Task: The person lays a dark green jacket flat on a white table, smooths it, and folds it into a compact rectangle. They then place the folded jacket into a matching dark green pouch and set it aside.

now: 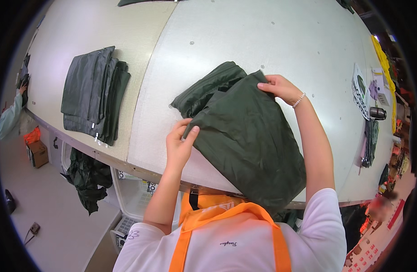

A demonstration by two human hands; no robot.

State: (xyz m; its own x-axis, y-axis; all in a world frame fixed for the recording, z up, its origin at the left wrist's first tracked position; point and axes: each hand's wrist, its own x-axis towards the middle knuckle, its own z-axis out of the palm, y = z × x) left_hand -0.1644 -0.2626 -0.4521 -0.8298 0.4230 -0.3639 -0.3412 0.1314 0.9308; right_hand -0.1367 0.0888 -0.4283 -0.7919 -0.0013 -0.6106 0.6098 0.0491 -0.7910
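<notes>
White table [263, 41] bears dark green cloth [249, 140], overhanging; left grip [180, 144], right grip [281, 88] pinch its corners.

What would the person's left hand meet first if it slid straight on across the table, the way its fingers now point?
Most likely the folded dark green garment itself: the left hand already pinches its near corner, fingers pointing up and right across the cloth. Depth is unclear.
</notes>
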